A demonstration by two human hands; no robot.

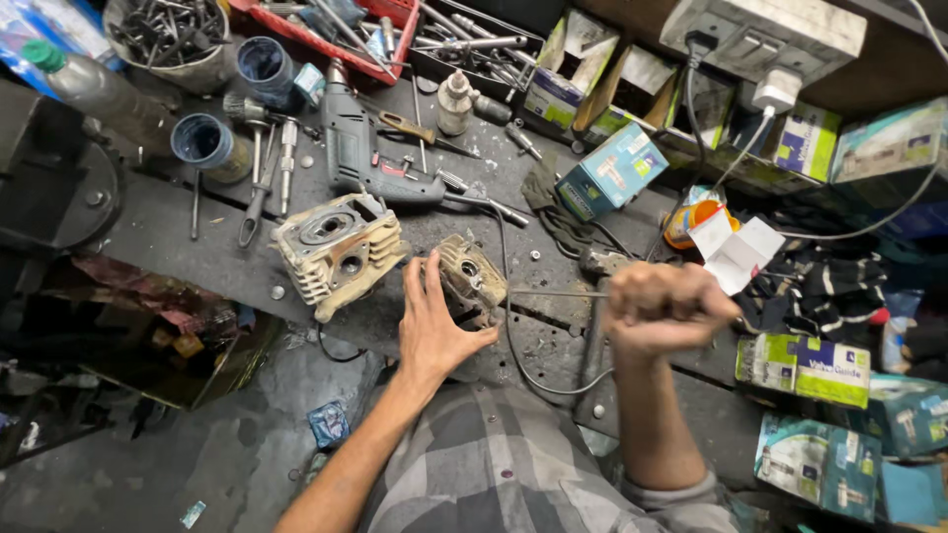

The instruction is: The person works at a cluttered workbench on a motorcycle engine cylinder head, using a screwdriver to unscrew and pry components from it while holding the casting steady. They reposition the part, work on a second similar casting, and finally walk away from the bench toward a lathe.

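Checked grey shirt sleeves (513,464), two hands over a grimy bench (178,237).
Left hand (434,326) lies flat, open, steadying small tan finned metal casting (472,278); right hand (664,308), fisted, grips thin steel rod (553,292) entering it, not yet withdrawn.

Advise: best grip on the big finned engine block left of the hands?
Probably take the finned engine block across its two finned flanks, coming from above. It lies flat on the workbench with the bore face up; the fins give ridged purchase. The electric drill crowds its far edge, so approach from the near side.
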